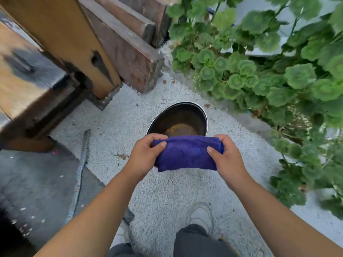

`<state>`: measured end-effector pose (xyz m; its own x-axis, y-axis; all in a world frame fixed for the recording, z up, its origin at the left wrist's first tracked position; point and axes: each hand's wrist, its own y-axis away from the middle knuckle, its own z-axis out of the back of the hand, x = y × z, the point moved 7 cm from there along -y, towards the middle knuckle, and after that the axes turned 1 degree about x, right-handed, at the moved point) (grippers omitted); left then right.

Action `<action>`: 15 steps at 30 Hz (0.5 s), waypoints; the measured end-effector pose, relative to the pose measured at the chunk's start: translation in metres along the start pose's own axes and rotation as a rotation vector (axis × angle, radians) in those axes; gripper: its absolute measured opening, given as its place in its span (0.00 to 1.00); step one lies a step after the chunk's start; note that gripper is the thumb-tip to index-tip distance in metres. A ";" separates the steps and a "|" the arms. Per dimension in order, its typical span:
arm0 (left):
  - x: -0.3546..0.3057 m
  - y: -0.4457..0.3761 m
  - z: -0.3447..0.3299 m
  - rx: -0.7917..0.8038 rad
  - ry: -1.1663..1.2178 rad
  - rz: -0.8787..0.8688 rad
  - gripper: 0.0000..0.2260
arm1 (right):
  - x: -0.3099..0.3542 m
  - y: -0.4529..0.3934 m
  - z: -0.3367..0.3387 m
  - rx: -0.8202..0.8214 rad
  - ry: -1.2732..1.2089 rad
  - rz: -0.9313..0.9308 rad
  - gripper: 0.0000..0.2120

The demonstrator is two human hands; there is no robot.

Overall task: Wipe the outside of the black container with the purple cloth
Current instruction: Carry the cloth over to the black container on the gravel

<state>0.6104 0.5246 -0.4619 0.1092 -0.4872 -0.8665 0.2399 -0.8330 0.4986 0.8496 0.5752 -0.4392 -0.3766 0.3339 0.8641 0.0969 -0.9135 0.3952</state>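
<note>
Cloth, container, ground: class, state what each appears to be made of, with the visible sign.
Cloth: soft napped fabric, perhaps microfibre; matte purple, folded thick, held by left hand and right hand.
Container: probably plastic or metal; smooth dark wall, pale shiny rim.
Ground: fine pale gravel or pebbled concrete; grainy, speckled.

I count one black container (179, 119) on the gravel and one purple cloth (187, 153). Two hands show: one left hand (146, 154) and one right hand (227, 156). I see one pale shoe (201, 216) clearly, two dark wooden beams (128, 51), and one leafy green plant mass (259, 71).
</note>
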 end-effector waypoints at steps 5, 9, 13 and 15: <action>-0.008 0.025 -0.006 -0.029 0.080 -0.030 0.13 | 0.014 0.014 0.010 0.019 0.008 0.109 0.11; -0.010 0.046 -0.017 -0.037 0.175 0.032 0.10 | 0.027 0.027 0.021 0.007 0.001 0.131 0.15; -0.006 0.036 -0.027 0.085 0.449 0.123 0.16 | 0.037 0.017 0.029 -0.033 -0.028 0.160 0.21; -0.001 0.020 -0.028 0.139 0.364 0.103 0.21 | 0.039 0.006 0.033 -0.051 -0.046 0.191 0.21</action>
<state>0.6421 0.5156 -0.4520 0.4666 -0.4658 -0.7519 0.0803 -0.8243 0.5604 0.8655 0.5900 -0.3928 -0.3131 0.1627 0.9357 0.1157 -0.9713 0.2076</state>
